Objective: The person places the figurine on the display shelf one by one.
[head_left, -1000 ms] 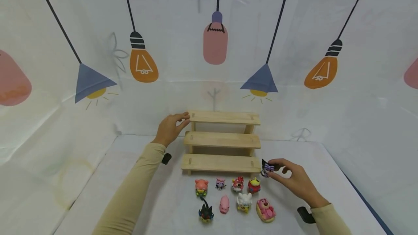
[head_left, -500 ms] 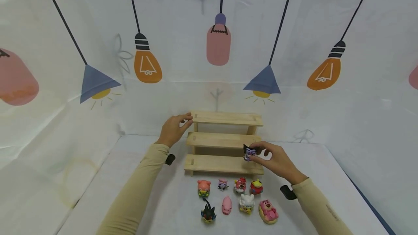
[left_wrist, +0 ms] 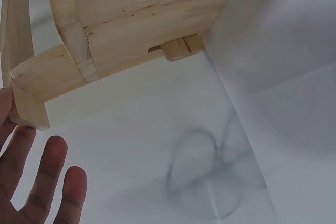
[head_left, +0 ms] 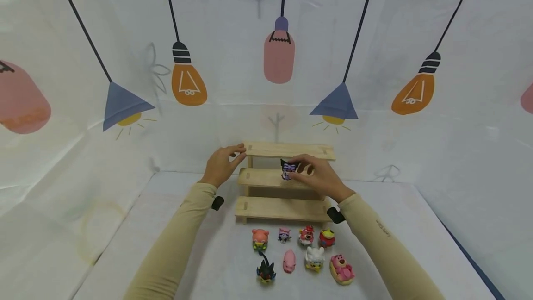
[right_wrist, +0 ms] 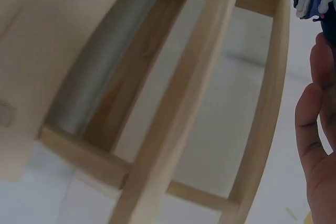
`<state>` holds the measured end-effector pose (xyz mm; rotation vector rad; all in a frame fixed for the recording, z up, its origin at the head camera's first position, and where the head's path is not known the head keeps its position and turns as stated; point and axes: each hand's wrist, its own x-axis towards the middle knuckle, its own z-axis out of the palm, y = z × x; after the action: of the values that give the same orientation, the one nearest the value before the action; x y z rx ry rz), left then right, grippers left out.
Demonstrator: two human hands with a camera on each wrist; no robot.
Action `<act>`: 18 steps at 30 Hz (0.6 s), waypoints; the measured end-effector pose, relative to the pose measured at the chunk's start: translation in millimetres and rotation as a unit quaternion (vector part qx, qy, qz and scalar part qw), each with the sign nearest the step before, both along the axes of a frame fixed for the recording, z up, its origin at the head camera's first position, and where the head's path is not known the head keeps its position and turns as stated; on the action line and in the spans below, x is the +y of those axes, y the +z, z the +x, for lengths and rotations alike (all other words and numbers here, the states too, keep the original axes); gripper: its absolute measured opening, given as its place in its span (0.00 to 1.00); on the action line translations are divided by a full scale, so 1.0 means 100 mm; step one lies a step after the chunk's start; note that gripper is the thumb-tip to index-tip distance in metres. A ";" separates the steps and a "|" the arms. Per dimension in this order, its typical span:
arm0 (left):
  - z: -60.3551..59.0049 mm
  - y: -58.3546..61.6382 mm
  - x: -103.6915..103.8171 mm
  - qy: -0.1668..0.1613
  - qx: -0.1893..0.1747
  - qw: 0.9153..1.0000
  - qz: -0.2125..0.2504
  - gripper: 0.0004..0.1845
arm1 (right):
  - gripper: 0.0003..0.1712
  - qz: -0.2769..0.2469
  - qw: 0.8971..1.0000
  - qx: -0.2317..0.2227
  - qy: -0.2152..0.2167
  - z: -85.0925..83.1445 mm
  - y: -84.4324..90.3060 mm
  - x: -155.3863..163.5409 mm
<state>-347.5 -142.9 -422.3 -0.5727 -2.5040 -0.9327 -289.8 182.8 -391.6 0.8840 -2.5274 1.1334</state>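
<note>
- Head view: your right hand [head_left: 318,175] was grasping the black-and-purple figurine [head_left: 288,170], pinched between thumb and fingers in front of the wooden shelf [head_left: 279,208].
- Head view: the figurine stood at the height of the middle board [head_left: 260,178], overlapping it in sight; whether it touched the wood could not be determined.
- Head view: the figurine was upright, with dark pointed ears and a purple, bow-like shape over a lighter purple lower part.
- Head view: your left hand [head_left: 220,165] gripped the left end of the top board [head_left: 287,150] with thumb and fingertips.
- Head view: the shelf, three stepped boards of pale wood, stood on the white table [head_left: 226,253].
- Head view: the table bore two rows of figures. Farther row: coral figure [head_left: 260,239], small pink-purple figure [head_left: 284,235], red-and-white figure [head_left: 306,236], red figure with a green head [head_left: 327,239]. Nearer row: black figure [head_left: 265,272], pink pig [head_left: 289,261], white figure [head_left: 314,258], pink bear [head_left: 342,268], the last seated in a yellowish oval base [head_left: 334,276].
- Left wrist view: your fingertips met a wooden end of the shelf; two other fingers extended, apart from it.
- Right wrist view: the figurine, cut by the right edge, showed violet-blue, white and dark parts beside your fingers; the shelf's framework was slightly blurred.
</note>
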 end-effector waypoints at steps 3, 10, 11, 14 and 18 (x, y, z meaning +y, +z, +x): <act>-0.01 0.00 0.00 0.001 0.007 1.000 -0.006 0.16 | 0.19 -0.004 1.000 -0.002 0.013 -0.12 0.09 -0.11; -0.02 0.00 0.00 0.006 0.026 0.999 -0.019 0.17 | 0.19 -0.015 1.000 -0.007 0.027 -0.38 0.25 -0.36; -0.02 0.00 0.00 0.007 0.028 0.999 -0.019 0.17 | 0.19 -0.014 1.000 -0.007 0.027 -0.41 0.26 -0.39; -0.02 -0.01 0.00 0.010 0.031 0.999 -0.022 0.17 | 0.20 -0.010 1.000 -0.013 0.025 -0.49 0.29 -0.47; -0.03 -0.03 0.00 0.011 0.027 0.999 -0.020 0.17 | 0.20 -0.003 1.000 -0.017 0.018 -0.58 0.29 -0.57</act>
<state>-350.6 -142.7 -425.0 -0.5741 -2.4807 -0.8499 -348.0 125.5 -362.2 0.9202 -2.5435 1.1777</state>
